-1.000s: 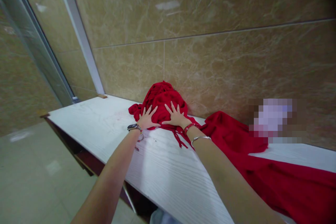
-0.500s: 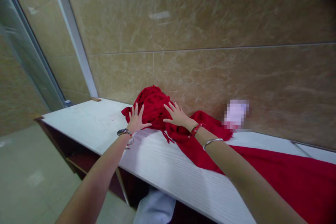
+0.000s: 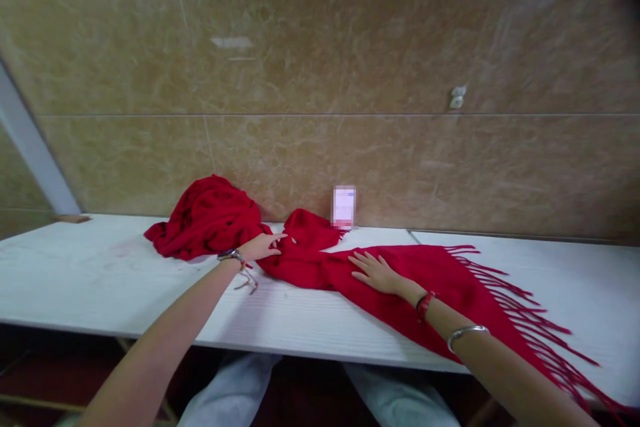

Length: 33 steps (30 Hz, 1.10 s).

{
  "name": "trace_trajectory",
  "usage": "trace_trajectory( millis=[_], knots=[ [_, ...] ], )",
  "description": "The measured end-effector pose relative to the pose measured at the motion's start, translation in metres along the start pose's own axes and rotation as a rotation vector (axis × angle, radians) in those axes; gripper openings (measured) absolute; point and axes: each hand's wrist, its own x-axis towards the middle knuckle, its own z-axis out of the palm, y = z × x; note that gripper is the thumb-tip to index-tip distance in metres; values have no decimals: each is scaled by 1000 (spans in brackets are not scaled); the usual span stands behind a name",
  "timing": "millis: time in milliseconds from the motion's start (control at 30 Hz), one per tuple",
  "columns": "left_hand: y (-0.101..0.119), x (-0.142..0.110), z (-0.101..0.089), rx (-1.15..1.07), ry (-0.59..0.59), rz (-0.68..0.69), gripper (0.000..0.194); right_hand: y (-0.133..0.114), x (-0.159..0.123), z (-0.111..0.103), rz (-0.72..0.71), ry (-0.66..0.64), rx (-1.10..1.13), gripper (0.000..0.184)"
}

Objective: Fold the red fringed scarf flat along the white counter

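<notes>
A red fringed scarf (image 3: 400,293) stretches across the white tabletop, its tasselled end fanned out at the right and drooping over the front edge. My right hand (image 3: 375,272) lies flat on this spread part, fingers apart. At the narrow, gathered stretch of the cloth is my left hand (image 3: 261,247), fingers extended and loosely parted; whether it presses on the fabric I cannot tell. Left of it, a bunched heap of red cloth (image 3: 210,217) rests against the wall. A short folded piece of red cloth (image 3: 313,228) lies behind the gathered stretch.
The white table (image 3: 100,280) runs along a tan marbled tile wall (image 3: 300,147). A blurred pale card or screen (image 3: 344,207) stands against the wall. Wall sockets (image 3: 457,97) sit higher up at the right. My legs (image 3: 230,387) are under the table edge.
My view has swung to the right. Both hands have left the bunched heap; the right one is now on the spread scarf, the left one at its gathered part.
</notes>
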Motion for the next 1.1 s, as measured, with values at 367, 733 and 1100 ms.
trace_trajectory(
  millis=[367, 733, 1100],
  knots=[
    [48, -23, -43, -81, -92, 123, 52, 84, -24, -2, -22, 30, 62, 62],
    [75, 46, -34, 252, 329, 32, 31, 84, -5, -5, -38, 127, 171, 71],
    [118, 61, 53, -1, 5, 495, 35, 89, -1, -8, -225, 307, 80, 38]
  ],
)
